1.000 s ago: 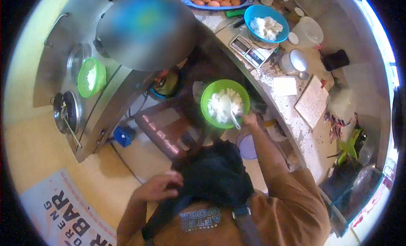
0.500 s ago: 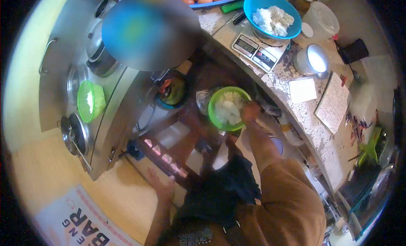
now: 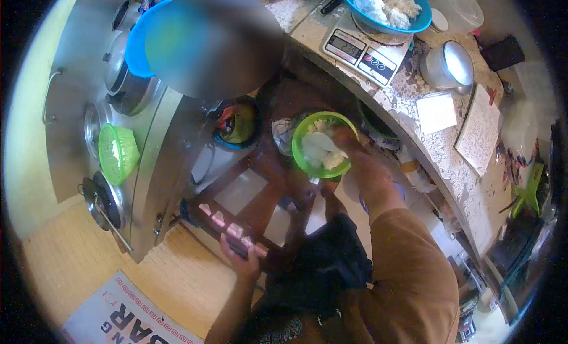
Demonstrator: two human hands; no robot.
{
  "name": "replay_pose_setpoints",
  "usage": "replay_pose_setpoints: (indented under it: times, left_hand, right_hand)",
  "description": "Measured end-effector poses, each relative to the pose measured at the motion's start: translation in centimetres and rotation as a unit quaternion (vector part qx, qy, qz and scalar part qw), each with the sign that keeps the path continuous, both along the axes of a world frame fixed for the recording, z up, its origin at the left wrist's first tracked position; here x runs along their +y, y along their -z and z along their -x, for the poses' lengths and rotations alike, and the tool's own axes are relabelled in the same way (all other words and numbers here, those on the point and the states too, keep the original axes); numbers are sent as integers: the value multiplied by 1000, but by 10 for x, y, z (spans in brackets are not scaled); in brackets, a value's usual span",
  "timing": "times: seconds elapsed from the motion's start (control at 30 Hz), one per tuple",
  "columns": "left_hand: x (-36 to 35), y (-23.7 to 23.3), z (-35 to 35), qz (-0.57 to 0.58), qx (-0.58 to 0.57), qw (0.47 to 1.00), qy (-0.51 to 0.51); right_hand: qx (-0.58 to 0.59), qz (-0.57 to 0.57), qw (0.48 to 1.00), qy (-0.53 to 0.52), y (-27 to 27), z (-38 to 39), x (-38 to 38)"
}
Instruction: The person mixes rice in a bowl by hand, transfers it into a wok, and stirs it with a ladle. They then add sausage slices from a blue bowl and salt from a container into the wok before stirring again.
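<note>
My right hand [image 3: 349,144] reaches into a green bowl [image 3: 297,157] of white and pale yellow, lumpy food [image 3: 334,159]. Its fingers are bent around something hidden; a pale rounded shape [image 3: 319,141] lies just beside them, too blurred to name. At lower left, my left hand [image 3: 241,258] is closed over the edge of a brown wooden rail [image 3: 195,205] marked with a row of pink-white patches. The rail belongs to a low wooden frame with pale floor showing between its bars.
On the right counter stand a kitchen scale [image 3: 361,57], a blue bowl [image 3: 426,26] of white food, a metal can [image 3: 448,66] and a written sheet [image 3: 478,131]. To the left, a green basket [image 3: 118,154] and lidded pots [image 3: 121,66] sit on a steel counter. A blurred area covers the top left.
My left hand has moved from spread fingers beside the rail to closing on its edge. My right hand has shifted up and further into the green bowl. The view has tilted slightly.
</note>
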State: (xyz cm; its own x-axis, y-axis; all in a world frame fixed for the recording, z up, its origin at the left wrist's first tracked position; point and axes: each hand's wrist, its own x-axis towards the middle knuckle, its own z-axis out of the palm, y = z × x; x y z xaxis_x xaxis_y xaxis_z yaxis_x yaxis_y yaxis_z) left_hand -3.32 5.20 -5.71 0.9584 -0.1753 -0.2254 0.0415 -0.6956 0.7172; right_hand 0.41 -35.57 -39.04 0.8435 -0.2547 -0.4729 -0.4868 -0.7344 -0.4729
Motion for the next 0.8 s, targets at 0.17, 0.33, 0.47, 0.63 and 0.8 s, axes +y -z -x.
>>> replay_pose_setpoints:
  times: [0.17, 0.33, 0.47, 0.63, 0.8]
  left_hand:
    - [-25, -19, -4, 56, 50, 996, -38]
    - [-28, -20, -9, 98, 67, 992, -37]
    - [-27, -23, -21, -217, -217, 932, 191]
    - [-22, -12, -7, 162, 57, 985, 4]
    - [-27, -20, -6, 62, 8, 998, 11]
  right_hand:
    - [-24, 114, 987, -107, 20, 6, 5]
    - [-97, 170, 974, 112, 12, -8, 24]
    - [-56, 112, 986, 107, 13, 11, 24]
    - [-104, 107, 960, 239, 5, 18, 36]
    - [-49, -16, 958, 281, 6, 18, 41]
